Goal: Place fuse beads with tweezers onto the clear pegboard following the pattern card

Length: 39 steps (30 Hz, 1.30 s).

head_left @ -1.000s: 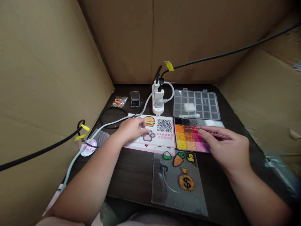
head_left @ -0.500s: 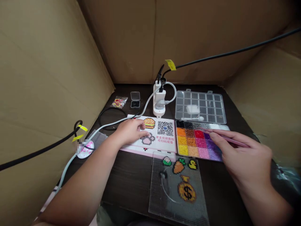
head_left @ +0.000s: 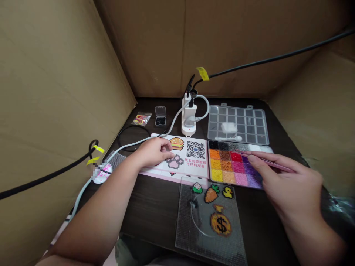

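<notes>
My right hand [head_left: 285, 173] is closed on pink tweezers [head_left: 273, 163], their tips over the red and grey compartments of a bead box [head_left: 222, 167]. My left hand [head_left: 155, 150] rests on a printed pattern sheet [head_left: 196, 171] with a burger, a paw and a QR code. Its fingers are curled, with a gap between thumb and forefinger, and nothing shows in them. Nearer to me lies a clear pegboard [head_left: 205, 244] bearing a bead carrot [head_left: 211, 194], a duck [head_left: 227, 192], a money bag [head_left: 220, 223] and a small green and pink figure [head_left: 197, 187].
Behind the bead box is its open lid [head_left: 238, 123] with a white block inside. A white power strip [head_left: 189, 120] with cables stands at the back centre. Further left are a small black-bead case [head_left: 160, 116], a bag [head_left: 141, 119] and a white dish [head_left: 103, 173]. Cardboard walls surround the table.
The left hand has shifted slightly and its thumb has moved back, uncovering more of the paw picture. The right hand and tweezers have hardly moved.
</notes>
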Available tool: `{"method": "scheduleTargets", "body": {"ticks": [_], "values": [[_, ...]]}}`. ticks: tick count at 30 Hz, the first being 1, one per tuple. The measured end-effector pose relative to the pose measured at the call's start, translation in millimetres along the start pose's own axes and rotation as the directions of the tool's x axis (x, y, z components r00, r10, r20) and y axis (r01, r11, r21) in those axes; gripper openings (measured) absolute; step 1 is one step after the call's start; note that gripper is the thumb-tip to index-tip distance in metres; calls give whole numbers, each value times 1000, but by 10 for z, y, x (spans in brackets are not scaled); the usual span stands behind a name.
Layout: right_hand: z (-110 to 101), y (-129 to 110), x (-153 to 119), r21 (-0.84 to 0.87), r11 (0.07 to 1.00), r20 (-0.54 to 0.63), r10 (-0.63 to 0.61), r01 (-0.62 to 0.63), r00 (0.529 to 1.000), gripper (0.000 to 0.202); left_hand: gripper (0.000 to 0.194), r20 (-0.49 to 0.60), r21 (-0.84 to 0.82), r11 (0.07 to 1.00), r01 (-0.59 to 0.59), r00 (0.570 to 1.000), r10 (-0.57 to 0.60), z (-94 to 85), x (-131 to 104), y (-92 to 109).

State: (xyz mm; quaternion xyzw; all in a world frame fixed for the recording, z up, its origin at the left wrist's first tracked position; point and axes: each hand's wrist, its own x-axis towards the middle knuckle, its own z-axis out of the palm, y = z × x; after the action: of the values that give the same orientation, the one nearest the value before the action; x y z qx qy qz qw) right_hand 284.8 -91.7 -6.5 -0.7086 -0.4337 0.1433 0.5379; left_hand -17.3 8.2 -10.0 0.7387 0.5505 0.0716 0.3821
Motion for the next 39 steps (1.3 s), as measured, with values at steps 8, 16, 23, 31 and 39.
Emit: {"method": "scheduleTargets", "body": {"ticks": [8, 16, 23, 31, 39], "values": [[-13, -32, 14, 9, 1000, 1, 9, -9, 1000, 27, 27, -50, -17, 1000, 15, 999, -16, 13, 9, -1], [1, -34, 11, 29, 1000, -8, 4, -4, 1000, 25, 25, -38, -17, 1000, -17, 999, 17, 2, 0, 12], [6, -38, 6, 41, 999, -15, 3, -3, 1000, 27, 27, -38, -16, 1000, -1, 999, 0, -8, -4, 24], [10, -35, 0, 38, 999, -10, 11, -11, 1000, 29, 22, -7, -39, 999, 9, 1000, -10, -21, -3, 27], [16, -25, 2, 24, 1000, -30, 12, -11, 999, 29, 25, -15, -39, 999, 16, 1000, -17, -9, -1, 7]]}}
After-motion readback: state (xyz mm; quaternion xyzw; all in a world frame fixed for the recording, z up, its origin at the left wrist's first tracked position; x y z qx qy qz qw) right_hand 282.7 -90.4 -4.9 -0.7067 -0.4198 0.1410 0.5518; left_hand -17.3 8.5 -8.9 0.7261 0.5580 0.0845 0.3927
